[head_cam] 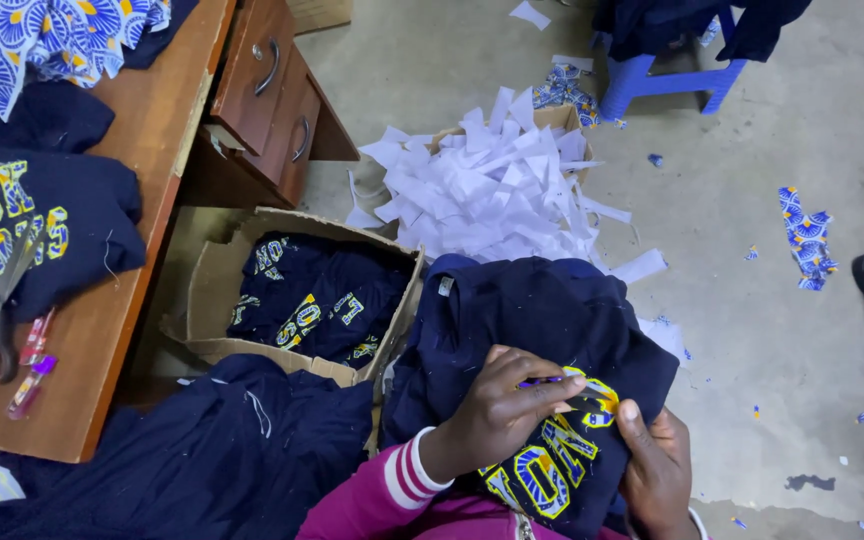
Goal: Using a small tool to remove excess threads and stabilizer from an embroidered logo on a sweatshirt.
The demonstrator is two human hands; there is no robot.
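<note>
My left hand (497, 410) pinches a thin purple tool (542, 381) on the dark blue sweater with yellow letters (542, 330). My right hand (657, 465) grips the sweater's edge.

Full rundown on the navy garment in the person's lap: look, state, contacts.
The navy garment looks like soft knit fabric, bunched and folded over the person's lap, with a small pale tag near its upper edge. Large appliqué letters in a blue-and-yellow print with yellow borders show on the front. The left hand rests on top, pinching a thin purple tool at the lettering; the right hand grips the lower right edge. Its left side sits against a cardboard box of similar garments.
</note>
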